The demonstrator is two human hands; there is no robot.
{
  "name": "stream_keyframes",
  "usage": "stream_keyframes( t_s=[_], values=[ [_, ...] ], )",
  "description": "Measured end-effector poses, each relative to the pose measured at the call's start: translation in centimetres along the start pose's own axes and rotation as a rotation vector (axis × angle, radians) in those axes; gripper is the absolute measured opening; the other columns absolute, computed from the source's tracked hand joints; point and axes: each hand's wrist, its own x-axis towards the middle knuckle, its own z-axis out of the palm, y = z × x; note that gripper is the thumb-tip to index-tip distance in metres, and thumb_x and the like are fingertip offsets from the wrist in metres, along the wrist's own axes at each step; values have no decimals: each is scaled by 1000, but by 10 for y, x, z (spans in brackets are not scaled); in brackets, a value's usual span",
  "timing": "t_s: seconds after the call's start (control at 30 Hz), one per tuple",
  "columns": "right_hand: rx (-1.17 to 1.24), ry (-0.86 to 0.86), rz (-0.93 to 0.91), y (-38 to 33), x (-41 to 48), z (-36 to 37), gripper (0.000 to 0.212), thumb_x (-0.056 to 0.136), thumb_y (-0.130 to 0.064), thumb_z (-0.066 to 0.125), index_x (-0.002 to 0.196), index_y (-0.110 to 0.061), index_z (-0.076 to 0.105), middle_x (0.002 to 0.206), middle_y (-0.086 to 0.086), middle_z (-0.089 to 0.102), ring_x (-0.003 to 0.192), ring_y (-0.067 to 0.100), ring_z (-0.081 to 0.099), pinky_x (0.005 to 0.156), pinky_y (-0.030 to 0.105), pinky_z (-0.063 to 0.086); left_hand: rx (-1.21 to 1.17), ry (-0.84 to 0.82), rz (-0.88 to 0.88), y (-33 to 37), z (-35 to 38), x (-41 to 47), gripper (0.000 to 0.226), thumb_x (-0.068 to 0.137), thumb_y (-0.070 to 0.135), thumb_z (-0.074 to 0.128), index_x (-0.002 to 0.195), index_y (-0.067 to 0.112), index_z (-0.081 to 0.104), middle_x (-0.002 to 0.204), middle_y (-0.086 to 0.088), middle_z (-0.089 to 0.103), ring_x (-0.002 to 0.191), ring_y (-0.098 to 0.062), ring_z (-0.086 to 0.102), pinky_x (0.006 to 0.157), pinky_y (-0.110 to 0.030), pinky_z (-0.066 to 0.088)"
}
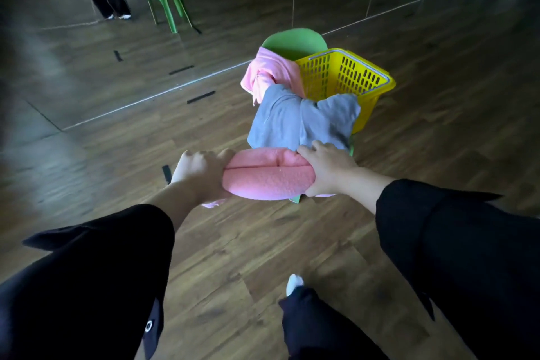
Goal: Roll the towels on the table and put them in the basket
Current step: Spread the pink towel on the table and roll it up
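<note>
Two hands clamp one pink towel roll (pixel 267 177) between them: the left hand (pixel 201 172) wraps its left end, the right hand (pixel 328 168) cups its right end, fingers curled over the top. The roll's long axis runs left to right across the view, level, with a seam line showing along its upper face. A loose pink tail seems to hang below the left end, though the wrist partly hides it.

Just beyond the roll lies a grey towel (pixel 301 121), unrolled and draped, and behind that a second pink towel (pixel 270 73), also loose, both apparently on a green chair (pixel 295 41). The yellow basket (pixel 350 76) stands ahead and to the right, so the right hand is the nearer one. Getting the roll in likely means carrying it forward and rightward over the grey towel, then tipping it in.
</note>
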Motion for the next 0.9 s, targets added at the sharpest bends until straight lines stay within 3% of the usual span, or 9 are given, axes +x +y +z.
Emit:
stream_keyframes(
  t_s=[0.2, 0.4, 0.53, 0.63, 0.8, 0.9],
  values=[
    [-5, 46, -26, 4, 119, -24, 85, 53, -50, 76, 125, -30, 36, 113, 2, 44, 101, 29, 51, 71, 37, 43, 19, 24, -37, -68, 16, 98, 59, 41, 38, 59, 98, 34, 42, 74, 8, 63, 74, -21, 64, 72, -30, 51],
    [44, 45, 12, 28, 239, -47, 81, 50, -51, 67, 121, -32, 35, 112, 1, 43, 107, 32, 51, 85, 47, 48, -18, -11, 9, -122, 20, 218, 59, 44, 40, 63, 100, 36, 42, 76, 9, 62, 78, -19, 64, 71, -30, 53],
    [65, 31, 34, 56, 293, -63, 95, 51, -49, 77, 133, -31, 34, 115, 3, 45, 106, 29, 53, 73, 34, 45, -77, -31, 69, -141, 18, 291, 58, 48, 43, 62, 102, 37, 42, 82, 9, 64, 82, -19, 63, 75, -32, 53],
    [66, 44, 111, 79, 322, -71, 96, 47, -50, 78, 132, -32, 38, 113, 2, 45, 103, 30, 54, 75, 39, 52, -81, -50, 129, -145, 23, 347, 61, 48, 45, 63, 103, 38, 42, 81, 10, 63, 80, -19, 63, 73, -32, 53],
    [80, 13, 290, 124, 357, -74, 102, 47, -52, 78, 137, -32, 33, 124, 2, 43, 106, 30, 54, 77, 37, 51, -31, -75, 301, -134, 27, 458, 64, 45, 43, 65, 103, 37, 39, 78, 7, 62, 77, -23, 63, 69, -32, 54],
    [129, 15, 447, 155, 371, -78, 102, 49, -50, 79, 138, -34, 31, 129, 2, 40, 116, 30, 49, 86, 42, 50, -20, -44, 470, -113, 22, 530, 70, 51, 51, 63, 116, 37, 40, 91, 5, 66, 89, -26, 65, 74, -31, 52]
  ],
)
